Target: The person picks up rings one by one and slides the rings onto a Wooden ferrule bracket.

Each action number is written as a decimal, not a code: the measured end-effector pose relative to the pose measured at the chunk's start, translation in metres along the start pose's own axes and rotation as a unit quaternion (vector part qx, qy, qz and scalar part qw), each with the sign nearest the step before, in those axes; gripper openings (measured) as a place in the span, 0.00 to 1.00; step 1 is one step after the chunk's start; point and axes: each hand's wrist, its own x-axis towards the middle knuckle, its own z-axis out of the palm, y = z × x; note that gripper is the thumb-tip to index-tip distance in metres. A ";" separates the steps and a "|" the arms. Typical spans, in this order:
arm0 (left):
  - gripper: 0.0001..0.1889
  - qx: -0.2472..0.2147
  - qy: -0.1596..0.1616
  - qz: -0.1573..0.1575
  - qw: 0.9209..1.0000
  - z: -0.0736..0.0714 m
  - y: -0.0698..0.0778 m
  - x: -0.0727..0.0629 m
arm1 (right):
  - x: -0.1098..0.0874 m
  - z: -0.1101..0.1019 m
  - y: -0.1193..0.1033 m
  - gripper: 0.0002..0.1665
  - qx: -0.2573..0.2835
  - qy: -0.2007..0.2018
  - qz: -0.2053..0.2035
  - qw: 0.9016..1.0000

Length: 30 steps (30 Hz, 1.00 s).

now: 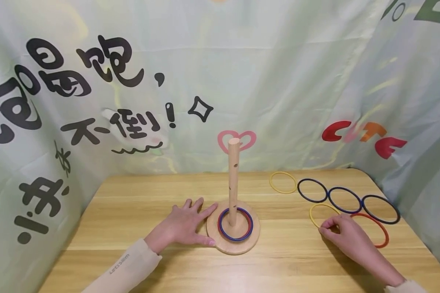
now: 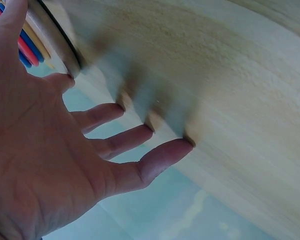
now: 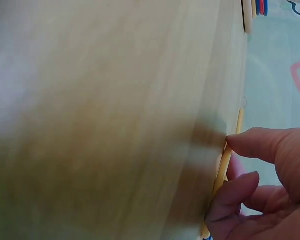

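Observation:
A wooden peg (image 1: 233, 183) stands upright on a round wooden base (image 1: 234, 247). Blue and red rings (image 1: 236, 239) lie stacked around its foot. My left hand (image 1: 185, 224) has its fingers spread, with the thumb and index finger touching the base's left edge; the left wrist view shows the other fingertips on the table. On the right, my right hand (image 1: 346, 234) pinches the near edge of a yellow ring (image 3: 223, 167) between thumb and fingers. That ring lies low at the tabletop, partly hidden by the hand.
Beyond the right hand lie another yellow ring (image 1: 283, 192), several dark blue rings (image 1: 313, 201) in a row, and a red ring (image 1: 387, 236) partly behind the hand. A printed curtain (image 1: 278, 81) borders the wooden table (image 1: 150, 187) at the back and sides.

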 end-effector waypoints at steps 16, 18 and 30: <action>0.60 -0.009 -0.009 -0.007 1.000 0.000 -0.001 0.000 | -0.007 0.006 -0.034 0.08 0.062 -0.035 -0.029 0.997; 0.60 -0.012 -0.010 -0.007 1.000 0.000 0.000 0.000 | -0.009 0.005 -0.039 0.09 0.064 -0.027 -0.031 0.997; 0.59 -0.012 -0.009 -0.008 1.000 -0.001 0.001 0.001 | -0.021 0.002 -0.071 0.17 0.089 0.061 -0.177 0.978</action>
